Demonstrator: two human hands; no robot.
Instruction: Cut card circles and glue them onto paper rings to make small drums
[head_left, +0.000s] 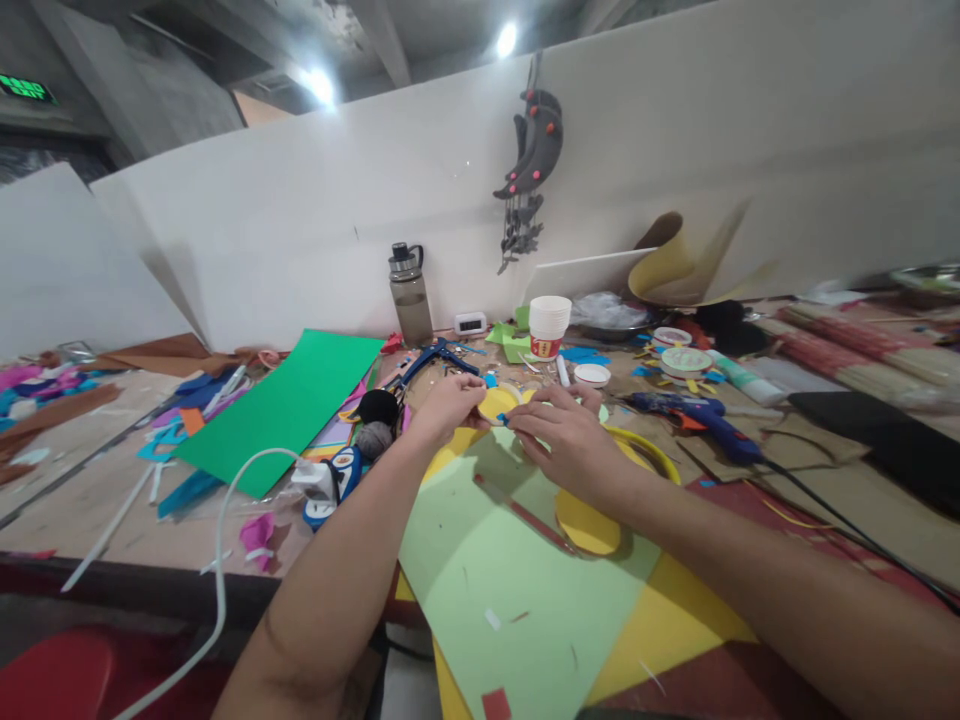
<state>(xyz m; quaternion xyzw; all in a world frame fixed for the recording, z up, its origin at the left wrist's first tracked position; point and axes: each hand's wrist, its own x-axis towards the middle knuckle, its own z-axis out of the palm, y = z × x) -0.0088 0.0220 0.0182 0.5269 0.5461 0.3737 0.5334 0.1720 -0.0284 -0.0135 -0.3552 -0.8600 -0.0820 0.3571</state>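
Note:
My left hand (448,405) is closed at the edge of a round yellow piece (498,402), holding it over the work sheets. Opposite it, my right hand (559,430) pinches a small blue scrap (503,420) against the near side of that yellow piece. Its palm faces down, and some fingertips are hidden. Under both wrists lies a pale green sheet (517,590) with a reddish pencil-like stick (525,515) across it. A flat yellow disc (589,522) lies partly beneath my right forearm, with a yellow ring (660,450) behind it.
A blue glue gun (712,420) with a black cord lies at right. Stacked paper cups (550,325), a grey water bottle (411,300) and a small digital clock (470,323) stand at the back. At left are a green sheet (292,400) and a power strip (330,490) with a white cable.

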